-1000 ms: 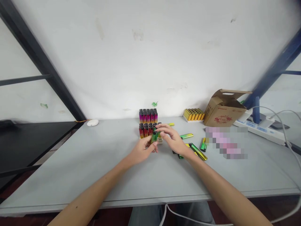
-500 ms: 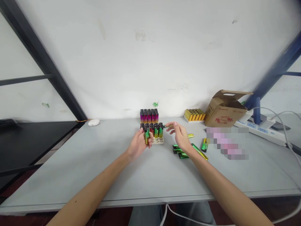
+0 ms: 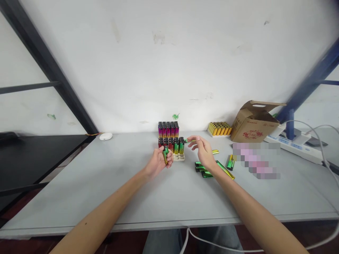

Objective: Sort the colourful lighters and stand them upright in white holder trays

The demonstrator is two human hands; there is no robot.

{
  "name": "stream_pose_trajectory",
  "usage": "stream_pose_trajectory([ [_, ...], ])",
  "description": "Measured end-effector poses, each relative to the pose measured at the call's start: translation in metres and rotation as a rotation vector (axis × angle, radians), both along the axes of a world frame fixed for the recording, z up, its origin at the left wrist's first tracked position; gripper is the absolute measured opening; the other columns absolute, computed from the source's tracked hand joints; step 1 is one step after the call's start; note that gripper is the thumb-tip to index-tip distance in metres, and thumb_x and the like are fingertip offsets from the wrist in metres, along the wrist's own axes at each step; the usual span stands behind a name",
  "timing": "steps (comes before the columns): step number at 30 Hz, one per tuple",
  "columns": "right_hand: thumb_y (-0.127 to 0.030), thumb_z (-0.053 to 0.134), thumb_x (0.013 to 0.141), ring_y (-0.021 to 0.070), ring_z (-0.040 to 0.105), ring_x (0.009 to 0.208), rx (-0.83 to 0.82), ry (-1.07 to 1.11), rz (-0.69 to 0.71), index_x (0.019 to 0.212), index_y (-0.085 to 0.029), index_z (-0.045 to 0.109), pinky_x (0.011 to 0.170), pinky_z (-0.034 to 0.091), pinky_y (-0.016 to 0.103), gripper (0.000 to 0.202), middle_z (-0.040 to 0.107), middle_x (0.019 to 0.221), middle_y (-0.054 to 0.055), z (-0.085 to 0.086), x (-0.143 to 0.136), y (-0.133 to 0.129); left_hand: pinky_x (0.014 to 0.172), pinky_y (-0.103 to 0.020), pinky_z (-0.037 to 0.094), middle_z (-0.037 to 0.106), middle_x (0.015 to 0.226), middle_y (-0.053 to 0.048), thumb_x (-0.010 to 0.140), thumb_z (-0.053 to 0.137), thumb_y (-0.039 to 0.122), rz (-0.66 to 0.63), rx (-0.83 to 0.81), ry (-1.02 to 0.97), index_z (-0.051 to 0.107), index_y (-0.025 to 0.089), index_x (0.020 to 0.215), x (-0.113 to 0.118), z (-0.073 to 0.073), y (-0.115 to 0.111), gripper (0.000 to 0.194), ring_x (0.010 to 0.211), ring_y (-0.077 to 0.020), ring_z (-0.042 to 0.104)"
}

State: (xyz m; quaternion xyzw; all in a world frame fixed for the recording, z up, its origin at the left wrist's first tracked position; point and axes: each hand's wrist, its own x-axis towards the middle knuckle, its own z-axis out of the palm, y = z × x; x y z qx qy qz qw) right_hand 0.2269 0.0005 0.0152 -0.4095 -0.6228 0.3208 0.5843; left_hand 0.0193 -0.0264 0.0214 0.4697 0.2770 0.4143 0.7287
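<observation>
In the head view a green-and-yellow lighter with a black top stands tilted in my left hand, the fingers wrapped round it. My right hand is closed in a pinch on another green-and-yellow lighter, its black end pointing left; the fingers partly cover it. Between the hands is a pale tray with round holes, some of them bare at the front. Red lighters and green-yellow lighters stand upright in it. Several loose green-yellow lighters lie beneath and beside my right wrist.
Purple lighters stand in rows against the wall. To the right are a tray of yellow lighters, an opened cardboard box, a white power strip and a blurred pink patch. A white case lies at the left back.
My left hand has turned the lighter, so it tilts more and shows a narrower face. The right hand has barely moved.
</observation>
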Motion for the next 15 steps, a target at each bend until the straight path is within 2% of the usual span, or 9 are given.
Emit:
stream_pose_trajectory([
  [7, -0.054, 0.036, 0.095, 0.0159, 0.061, 0.075, 0.016, 0.019, 0.016, 0.094, -0.019, 0.064, 0.065, 0.047, 0.030, 0.045, 0.066, 0.096, 0.007, -0.0011, 0.0002, 0.0004, 0.055, -0.023, 0.031, 0.032, 0.067, 0.001, 0.092, 0.024, 0.031, 0.065, 0.005, 0.041, 0.037, 0.019, 0.071, 0.0033, 0.0031, -0.0032, 0.028, 0.058, -0.0123, 0.033],
  [15, -0.052, 0.035, 0.095, 0.0159, 0.061, 0.075, 0.015, 0.013, 0.001, 0.093, -0.019, 0.065, 0.066, 0.047, 0.030, 0.044, 0.066, 0.098, 0.007, -0.0006, 0.0027, 0.0016, 0.054, -0.023, 0.029, 0.031, 0.067, 0.001, 0.092, 0.024, 0.038, -0.009, -0.007, 0.037, 0.036, 0.019, 0.071, 0.0009, -0.0017, -0.0005, 0.030, 0.058, -0.0122, 0.033],
])
